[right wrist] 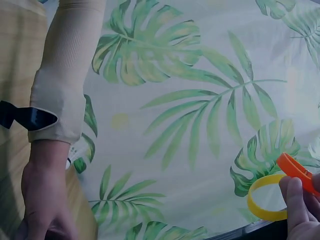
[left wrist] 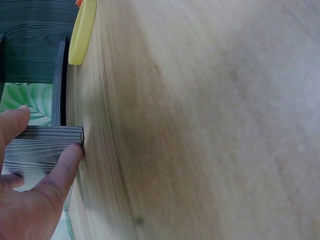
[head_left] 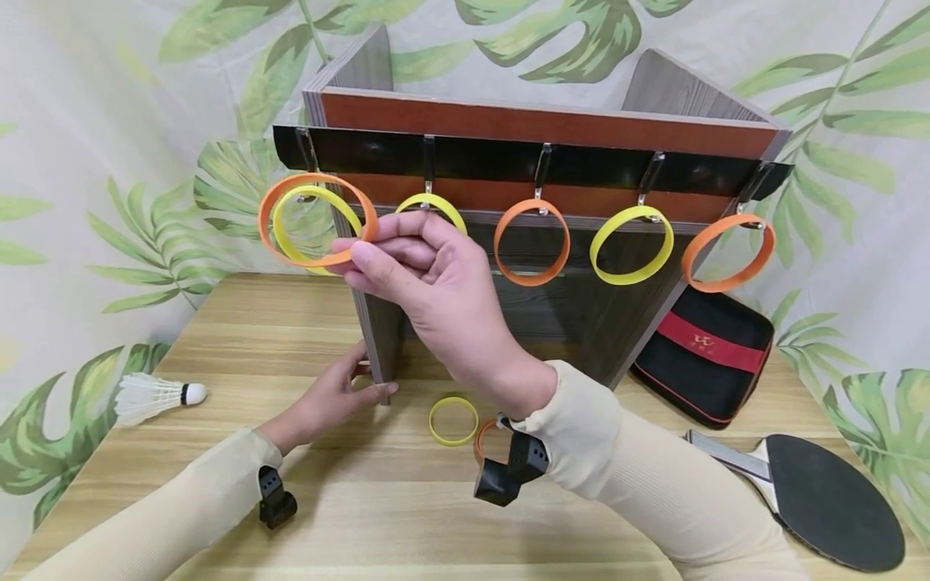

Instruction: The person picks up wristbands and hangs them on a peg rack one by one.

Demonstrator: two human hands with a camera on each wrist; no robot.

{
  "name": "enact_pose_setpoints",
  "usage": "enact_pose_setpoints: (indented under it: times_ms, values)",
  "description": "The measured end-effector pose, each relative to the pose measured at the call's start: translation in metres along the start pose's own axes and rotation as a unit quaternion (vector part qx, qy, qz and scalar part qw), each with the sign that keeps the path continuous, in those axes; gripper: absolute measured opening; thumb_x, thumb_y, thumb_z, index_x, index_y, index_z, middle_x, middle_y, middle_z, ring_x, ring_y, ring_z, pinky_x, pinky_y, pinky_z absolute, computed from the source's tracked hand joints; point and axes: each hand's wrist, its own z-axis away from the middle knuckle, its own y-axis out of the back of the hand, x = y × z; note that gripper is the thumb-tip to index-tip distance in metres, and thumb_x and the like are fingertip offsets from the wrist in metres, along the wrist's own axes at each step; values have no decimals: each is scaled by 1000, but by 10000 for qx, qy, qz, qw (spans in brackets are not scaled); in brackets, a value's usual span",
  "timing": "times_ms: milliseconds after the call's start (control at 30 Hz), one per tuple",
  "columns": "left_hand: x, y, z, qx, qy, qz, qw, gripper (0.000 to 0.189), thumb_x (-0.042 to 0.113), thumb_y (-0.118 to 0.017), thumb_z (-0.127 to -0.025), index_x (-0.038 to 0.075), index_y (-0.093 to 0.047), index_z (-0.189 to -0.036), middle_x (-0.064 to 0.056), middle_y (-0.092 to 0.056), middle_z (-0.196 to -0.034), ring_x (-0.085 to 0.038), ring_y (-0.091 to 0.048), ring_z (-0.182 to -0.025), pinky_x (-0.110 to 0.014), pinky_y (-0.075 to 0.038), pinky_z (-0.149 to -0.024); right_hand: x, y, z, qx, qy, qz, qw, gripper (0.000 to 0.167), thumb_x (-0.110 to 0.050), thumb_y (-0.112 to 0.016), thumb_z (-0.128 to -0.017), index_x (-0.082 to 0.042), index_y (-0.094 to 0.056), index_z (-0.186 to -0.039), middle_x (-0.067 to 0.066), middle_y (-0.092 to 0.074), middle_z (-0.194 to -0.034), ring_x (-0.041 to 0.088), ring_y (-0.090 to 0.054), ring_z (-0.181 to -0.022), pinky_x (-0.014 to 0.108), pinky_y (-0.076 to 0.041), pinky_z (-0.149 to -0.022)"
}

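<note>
A flat-banded orange ring (head_left: pixel 370 214) sat pinched in the thumb and fingers of the right hand (head_left: pixel 446 292)! A thin yellow ring (head_left: pixel 278 226) hung just beyond those fingertips, 4 more hooked rings (head_left: pixel 534 280) to their right. Below, the left hand (head_left: pixel 330 403) gripped a grey wood-grain panel (head_left: pixel 381 339), 1 white shuttlecock (head_left: pixel 151 397) left of its fingers.

Makeshift indoor tabletop setup, room type unclear: wood-grain table (head_left: pixel 392 508), leaf-print backdrop (head_left: pixel 218 89).

The tabletop (head_left: pixel 363 516) leaves passage between the sleeves (head_left: pixel 156 512); a stand (head_left: pixel 538 117) blocks its far edge's middle, a paddle (head_left: pixel 835 500) its right edge.
</note>
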Motion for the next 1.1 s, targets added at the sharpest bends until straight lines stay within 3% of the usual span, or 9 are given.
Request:
enact_pose_setpoints:
  times_ms: [267,500,600,867,1100]
  values:
    - [1,0,1,-3,37,86,10000,66,11,-73,-99,7,-42,-157,-23,-56,-151,-44,-61,-130,-35,-55,-96,6,-1,-3,144,-117,51,9998,15,7,-65,-99,3,-58,-113,36,-70,-116,12,-77,-90,42,-61,-95]
    - [2,1,1,-19,32,11,10000,66,12,-72,-99,7,-41,-157,-21,-56,-152,-41,-60,-132,-37,-52,-102,10,3,0,-72,-333,327,9989,18,4,-63,-101,7,-58,-118,37,-70,-121,44,-74,-109,41,-61,-96]
    - [1,1,1,-27,1,10,10000,66,12,-72,-99,7,-41,-157,-21,-55,-153,-42,-59,-133,-39,-52,-104,10,5,0,-140,-376,344,9986,19,3,-62,-102,8,-57,-120,36,-69,-122,48,-71,-113,41,-60,-97]
    - [1,0,1,-34,2,28,10000,66,12,-72,-100,7,-40,-157,-22,-56,-151,-42,-59,-133,-41,-52,-102,10,9,5,-241,-607,545,9964,23,1,-61,-103,9,-59,-125,34,-70,-124,42,-71,-118,39,-59,-99]
    - [1,0,1,-55,76,-25,10000,68,14,-72,-100,8,-38,-159,-23,-57,-151,-43,-59,-132,-49,-52,-103,13,16,12,-609,-421,706,9948,24,0,-59,-105,10,-60,-127,33,-70,-126,41,-72,-118,44,-58,-101]
